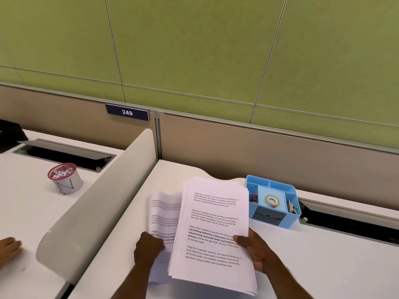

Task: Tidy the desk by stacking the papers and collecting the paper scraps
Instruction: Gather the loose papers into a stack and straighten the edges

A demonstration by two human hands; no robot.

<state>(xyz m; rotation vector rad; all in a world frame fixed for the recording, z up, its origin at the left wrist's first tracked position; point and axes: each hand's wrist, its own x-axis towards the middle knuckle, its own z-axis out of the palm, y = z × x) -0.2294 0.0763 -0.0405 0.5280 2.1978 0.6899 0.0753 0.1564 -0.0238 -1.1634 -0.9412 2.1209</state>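
1. One paper stack (213, 234), at the desk's (323, 266) 6 o'clock, is being gripped by the right hand (257, 249), thumb on top.
2. At its 9 o'clock, a loose sheet (164, 210) is being pinched by the curled left hand (148, 248).

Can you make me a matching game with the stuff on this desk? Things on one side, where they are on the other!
Things:
1. tape
2. scraps
3. stack
4. sign

Places:
A. in the right hand
B. on the partition
C. in the blue tray
D. in the cup

Pairs: 1-C, 2-D, 3-A, 4-B.
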